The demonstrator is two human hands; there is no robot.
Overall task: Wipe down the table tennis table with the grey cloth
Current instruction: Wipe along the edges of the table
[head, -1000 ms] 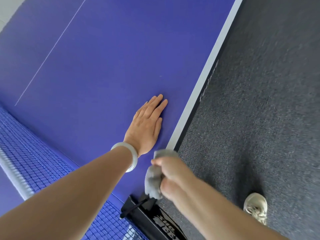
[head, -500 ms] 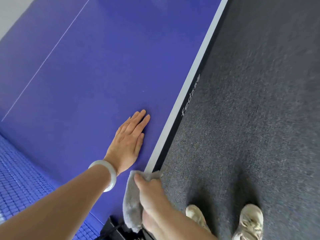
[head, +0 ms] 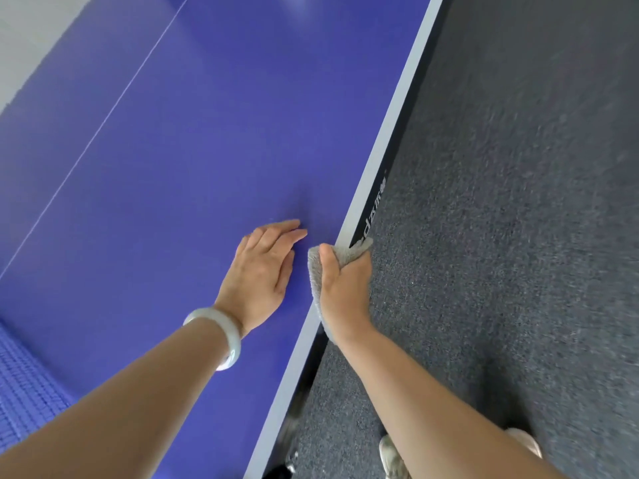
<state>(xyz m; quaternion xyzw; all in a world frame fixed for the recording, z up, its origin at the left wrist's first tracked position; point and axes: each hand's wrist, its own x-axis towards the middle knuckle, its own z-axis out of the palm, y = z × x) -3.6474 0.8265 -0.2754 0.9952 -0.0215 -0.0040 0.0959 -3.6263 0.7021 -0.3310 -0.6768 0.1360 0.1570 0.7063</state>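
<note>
Head view, looking down along the table's side edge.

Table tennis table [head: 207, 160]: blue top, white stripe along the side edge nearest the person, thin white centre line running up the top. Net [head: 24, 385] shows at the lower left corner of the view.

Grey cloth [head: 354, 251]: folded over that side edge, part lying on the white stripe and the blue top, part hanging down the dark side rail, where it covers the start of some lettering (too blurred to read).

Right hand [head: 345, 288]: grips the cloth at the edge. The thumb lies straight on top of the cloth; the fingers curl down over the edge with the cloth bunched under them. Fingertips are hidden.

Left hand [head: 262, 274]: palm down on the blue top, fingers straight and close together, holding nothing. It lies just beside the cloth, inboard of the stripe, not touching it as far as can be seen. Pale bangle [head: 229, 337] on that wrist.

Off the table: dark grey carpet [head: 518, 236]; a light shoe [head: 390, 459] at the bottom edge of the view, partly behind the right forearm.
</note>
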